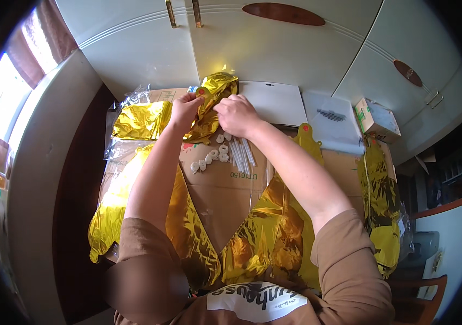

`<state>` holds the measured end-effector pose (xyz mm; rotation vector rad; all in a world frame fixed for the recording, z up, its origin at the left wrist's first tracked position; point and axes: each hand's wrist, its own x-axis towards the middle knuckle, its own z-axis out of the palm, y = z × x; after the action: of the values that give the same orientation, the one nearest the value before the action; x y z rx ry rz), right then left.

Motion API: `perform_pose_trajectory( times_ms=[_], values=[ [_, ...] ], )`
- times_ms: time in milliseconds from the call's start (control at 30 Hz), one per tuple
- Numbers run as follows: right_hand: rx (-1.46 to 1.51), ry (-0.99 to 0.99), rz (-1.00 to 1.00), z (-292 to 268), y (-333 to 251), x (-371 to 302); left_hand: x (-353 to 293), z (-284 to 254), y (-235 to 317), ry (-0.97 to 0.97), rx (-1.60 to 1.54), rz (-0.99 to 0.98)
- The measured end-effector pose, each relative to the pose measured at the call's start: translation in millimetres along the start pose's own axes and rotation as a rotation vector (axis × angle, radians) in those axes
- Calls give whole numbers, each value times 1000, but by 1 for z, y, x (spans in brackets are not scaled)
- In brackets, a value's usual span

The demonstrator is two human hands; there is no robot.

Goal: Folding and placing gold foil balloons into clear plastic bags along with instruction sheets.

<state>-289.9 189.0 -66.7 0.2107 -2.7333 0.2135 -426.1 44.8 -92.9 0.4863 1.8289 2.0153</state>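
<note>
A crumpled gold foil balloon (221, 84) is held up at the far edge of the cardboard. My left hand (185, 111) pinches its tab, which carries a red dot, between thumb and fingers. Close by on the right, my right hand (236, 115) is closed with its fingertips on the same foil; the exact grip is partly hidden. Just nearer than my hands lie several small white rolls (213, 156) and a bundle of thin white straws (242, 155). A folded gold foil piece (142, 120) rests left of my left hand.
Flat gold foil balloons (252, 235) spread over the cardboard (209, 197) near my body, with another foil piece (380, 211) at the right. White flat sheets (271, 100) and a small box (377, 119) stand at the back, against pale cabinet doors (274, 49). Clear plastic wrap (136, 96) lies far left.
</note>
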Motion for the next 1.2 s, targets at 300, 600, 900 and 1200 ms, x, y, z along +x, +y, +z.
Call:
perform_pose_trajectory(
  times_ms=[300, 600, 900, 1200],
  values=[
    [-71, -468, 153, 15, -10, 24, 23, -72, 118, 404, 250, 218],
    [51, -349, 107, 9, -22, 24, -109, -263, 393, 285, 550, 958],
    [-36, 767, -366, -272, -130, 10, -236, -33, 374, 8, 585, 679],
    [270, -225, 24, -412, -176, -95, -333, 80, 350, -423, 567, 668]
  ],
)
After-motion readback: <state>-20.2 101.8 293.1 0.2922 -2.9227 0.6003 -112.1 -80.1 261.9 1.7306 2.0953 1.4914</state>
